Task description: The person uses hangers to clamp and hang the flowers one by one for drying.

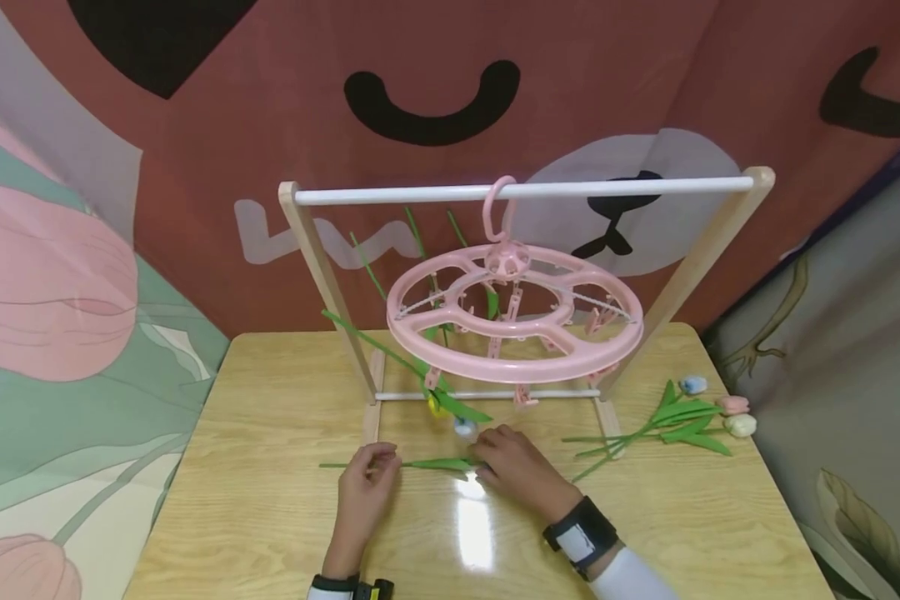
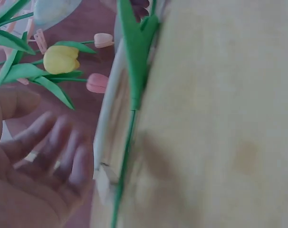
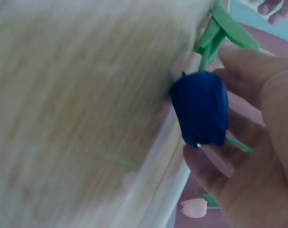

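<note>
A dark blue artificial tulip (image 3: 201,108) lies along the table front, its green stem and leaves (image 1: 438,463) pointing left. My right hand (image 1: 521,471) holds it at the bloom end, thumb near the leaf base and fingers curled behind the bloom. In the head view that bloom is mostly hidden by the hand. Over the stem's left part is my left hand (image 1: 367,483); the left wrist view shows its fingers (image 2: 51,147) loosely bent, with nothing in them. Just beyond the right fingertips hangs a pale blue tulip (image 1: 465,427).
A pink round clip hanger (image 1: 513,367) hangs from the white bar (image 1: 412,195) of a wooden stand. Tulips are clipped to it, including a yellow one (image 2: 61,60) and a pink one (image 2: 97,83). Several loose tulips (image 1: 675,421) lie at the right. Behind is a printed cloth.
</note>
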The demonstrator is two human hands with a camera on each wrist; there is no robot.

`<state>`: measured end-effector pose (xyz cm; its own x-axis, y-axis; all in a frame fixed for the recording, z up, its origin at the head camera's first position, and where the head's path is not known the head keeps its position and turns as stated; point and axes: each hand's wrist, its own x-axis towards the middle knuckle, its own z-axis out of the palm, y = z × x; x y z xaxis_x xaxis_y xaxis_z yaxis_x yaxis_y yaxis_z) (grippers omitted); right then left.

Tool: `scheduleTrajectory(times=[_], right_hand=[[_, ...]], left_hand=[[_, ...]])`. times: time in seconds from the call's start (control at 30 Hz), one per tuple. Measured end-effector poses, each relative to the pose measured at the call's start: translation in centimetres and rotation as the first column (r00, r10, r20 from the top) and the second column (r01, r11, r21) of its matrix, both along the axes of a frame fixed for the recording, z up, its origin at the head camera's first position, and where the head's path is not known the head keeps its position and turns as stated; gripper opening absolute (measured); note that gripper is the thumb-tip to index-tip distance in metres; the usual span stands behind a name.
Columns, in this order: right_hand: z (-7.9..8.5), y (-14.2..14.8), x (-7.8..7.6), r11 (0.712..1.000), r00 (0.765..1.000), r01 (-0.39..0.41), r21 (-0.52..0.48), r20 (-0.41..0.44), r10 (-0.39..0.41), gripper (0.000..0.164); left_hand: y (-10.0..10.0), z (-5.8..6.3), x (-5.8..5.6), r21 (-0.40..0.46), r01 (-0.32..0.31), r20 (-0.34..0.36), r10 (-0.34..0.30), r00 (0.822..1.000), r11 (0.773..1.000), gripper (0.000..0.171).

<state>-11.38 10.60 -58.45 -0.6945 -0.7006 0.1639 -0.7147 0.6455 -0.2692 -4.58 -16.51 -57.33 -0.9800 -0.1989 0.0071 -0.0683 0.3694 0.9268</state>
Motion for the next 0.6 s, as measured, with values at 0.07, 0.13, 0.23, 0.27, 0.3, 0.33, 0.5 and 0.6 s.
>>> scheduleTrajectory(times=[0.07, 0.13, 0.23, 0.27, 0.3, 0.33, 0.5, 0.6], right_hand=[[-0.2, -0.2, 0.1, 1.0, 1.0, 0.001, -0.002, -0.024, -0.001, 0.018], [-0.3, -0.3, 0.3, 1.0, 0.999, 0.019, 0.001, -0.037, -0.019, 0.012], [-0.5, -0.3, 0.5, 0.999, 0.996, 0.05, -0.002, -0.07, -0.05, 0.008], [-0.6, -0.3, 0.6, 0.998, 0.995, 0.061, -0.002, -0.078, -0.061, 0.008], [-0.7, -0.4, 0.7, 0.997, 0.994, 0.071, -0.006, -0.081, -0.071, 0.007], [-0.8, -0.4, 0.7, 0.997, 0.993, 0.078, -0.014, -0.086, -0.079, 0.007], [-0.8, 0.0, 1.2, 0.991, 0.991, 0.129, -0.022, -0.024, -0.13, 0.007], [-0.3, 0.5, 1.6, 0.986, 0.986, 0.163, -0.037, 0.04, -0.161, 0.008]], left_hand=[[-0.1, -0.4, 0.6, 0.076, 0.04, 0.066, -0.045, 0.997, 0.996, 0.017], [-0.1, -0.9, 1.2, 0.157, 0.089, 0.132, -0.111, 0.985, 0.984, 0.019], [0.4, -1.8, 1.9, 0.271, 0.138, 0.202, -0.197, 0.959, 0.953, 0.027], [0.6, -2.1, 2.0, 0.298, 0.143, 0.212, -0.212, 0.954, 0.944, 0.028], [0.8, -2.4, 2.2, 0.321, 0.139, 0.221, -0.217, 0.951, 0.937, 0.029], [1.1, -2.5, 2.2, 0.341, 0.132, 0.226, -0.218, 0.949, 0.931, 0.03], [2.4, -2.5, 2.6, 0.424, 0.12, 0.236, -0.238, 0.942, 0.898, 0.036], [3.2, -2.1, 2.9, 0.458, 0.139, 0.245, -0.276, 0.93, 0.878, 0.042]])
